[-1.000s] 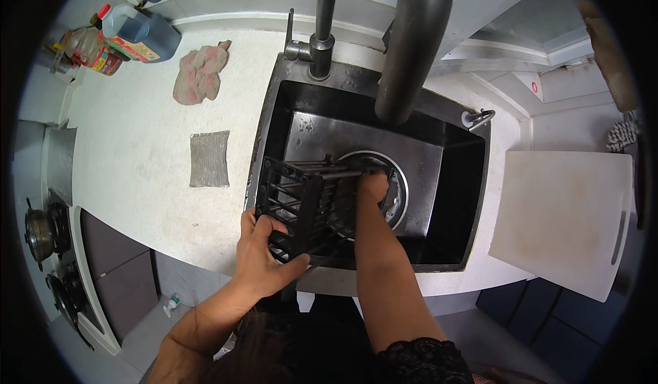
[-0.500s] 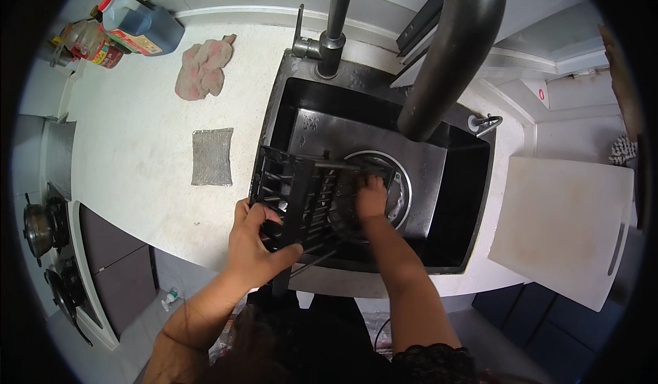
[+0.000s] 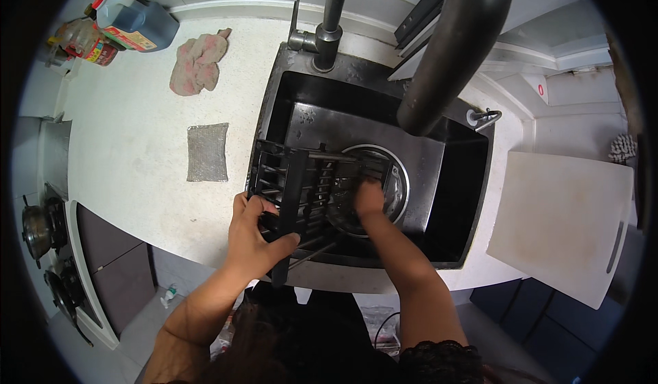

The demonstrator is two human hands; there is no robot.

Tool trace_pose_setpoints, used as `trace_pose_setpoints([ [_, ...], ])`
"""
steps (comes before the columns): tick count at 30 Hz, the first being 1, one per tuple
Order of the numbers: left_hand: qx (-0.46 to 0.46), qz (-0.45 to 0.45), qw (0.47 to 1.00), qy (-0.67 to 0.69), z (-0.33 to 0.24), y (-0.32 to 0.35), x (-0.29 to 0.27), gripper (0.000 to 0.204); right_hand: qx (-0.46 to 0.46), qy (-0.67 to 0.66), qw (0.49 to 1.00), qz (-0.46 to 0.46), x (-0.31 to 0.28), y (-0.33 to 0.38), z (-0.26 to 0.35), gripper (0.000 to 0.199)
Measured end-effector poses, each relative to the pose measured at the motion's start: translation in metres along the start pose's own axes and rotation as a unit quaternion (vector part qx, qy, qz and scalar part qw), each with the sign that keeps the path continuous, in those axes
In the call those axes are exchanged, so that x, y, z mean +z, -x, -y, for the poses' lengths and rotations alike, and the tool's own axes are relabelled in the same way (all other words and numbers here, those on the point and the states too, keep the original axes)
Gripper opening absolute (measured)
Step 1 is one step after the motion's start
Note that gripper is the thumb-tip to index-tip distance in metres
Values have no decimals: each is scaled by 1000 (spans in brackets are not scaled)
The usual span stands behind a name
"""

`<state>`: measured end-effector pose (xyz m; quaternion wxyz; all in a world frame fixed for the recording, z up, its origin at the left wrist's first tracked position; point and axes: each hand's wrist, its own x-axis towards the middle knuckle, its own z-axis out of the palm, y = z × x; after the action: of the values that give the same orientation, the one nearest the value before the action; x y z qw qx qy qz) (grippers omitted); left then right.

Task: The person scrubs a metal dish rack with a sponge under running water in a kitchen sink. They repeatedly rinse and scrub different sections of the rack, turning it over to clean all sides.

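A black slatted dish rack [image 3: 295,199] tilts over the left part of the black sink [image 3: 460,178]. My left hand [image 3: 253,236] grips its near left side, thumb on the outer bar and fingers round the frame. Partly under the rack, on the sink floor, sits a round metal-rimmed basin [image 3: 406,185] that looks wet inside. My right hand [image 3: 369,196] reaches down into the sink, over the basin and against the rack's right end. Its fingers are dark, blurred and partly hidden, so I cannot make out what they hold.
A large dark faucet [image 3: 456,55] arches over the sink. On the left counter lie a silvery scouring pad [image 3: 207,152] and a crumpled cloth [image 3: 199,65], with a jug of dark liquid [image 3: 140,24] behind. A white cutting board [image 3: 558,223] rests at the right.
My right hand has shifted slightly nearer to me, and its fingers now show less. My left hand stays on the rack. The whole view has shifted a little.
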<state>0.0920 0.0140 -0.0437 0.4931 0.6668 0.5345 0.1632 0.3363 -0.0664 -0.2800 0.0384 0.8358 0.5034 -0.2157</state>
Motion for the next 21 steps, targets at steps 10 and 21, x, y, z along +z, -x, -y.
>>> trace_pose_setpoints([
  [10, 5, 9, 1000, -6, 2, 6, -1, 39, -85, 69, 994, 6, -14, -2, -11, 16],
  [21, -7, -7, 999, 35, 22, -1, -5, 40, -127, -299, 929, -180, -5, 7, 33, 31],
])
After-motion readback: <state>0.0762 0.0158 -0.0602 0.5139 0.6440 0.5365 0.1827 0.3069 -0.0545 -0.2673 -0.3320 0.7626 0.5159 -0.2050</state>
